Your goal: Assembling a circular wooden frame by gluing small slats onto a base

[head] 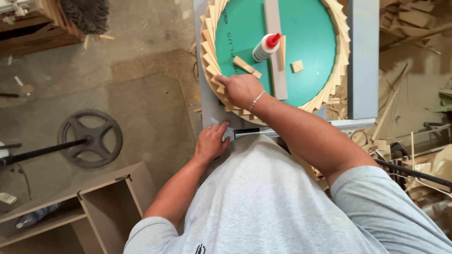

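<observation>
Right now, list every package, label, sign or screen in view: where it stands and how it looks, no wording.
Glue bottle: lying on the green disc, against a grey strip; white body, red cap.
Printed lettering: on the green disc's left part, near the ring of wooden slats; darker green, running along the rim.
Plastic bottle: lying in the open wooden cabinet, bottom left; clear, label unreadable.
No signs or screens.

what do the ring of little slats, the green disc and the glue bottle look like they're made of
Ring of slats: pale bare wood, seemingly unfinished; matte, with sawn edges.
Green disc: smooth, evenly coloured board, perhaps painted or laminated; its core is not visible.
Glue bottle: white plastic by the look, slightly glossy, with a red cap.
The right hand presses the slats.
</observation>
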